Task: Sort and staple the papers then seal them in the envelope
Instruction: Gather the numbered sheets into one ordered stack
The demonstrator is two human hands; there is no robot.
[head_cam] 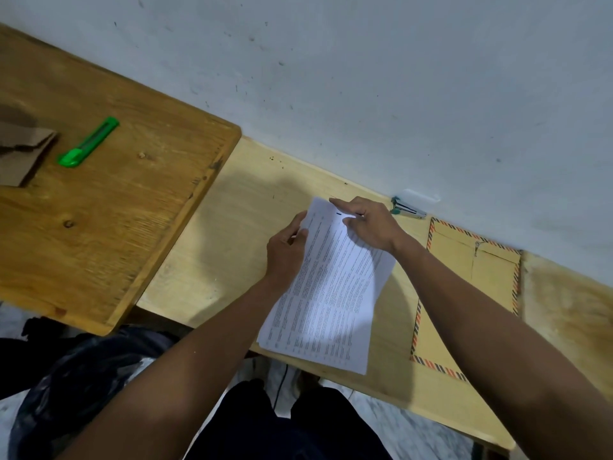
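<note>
Several printed papers (pixel 328 293), light and limp, lie on the pale table (pixel 232 227) overhanging its near edge; the left hand (pixel 286 250) pinches the stack's left margin, apparently the best hold, while the right hand (pixel 368 224) presses its top corner with extended fingers.

Both forearms are bare from elbow to wrist, with no sleeves in view. The left hand (pixel 286 250) and right hand (pixel 371 225) wear no gloves. Dark trousers (pixel 298 423) cover the legs.
</note>
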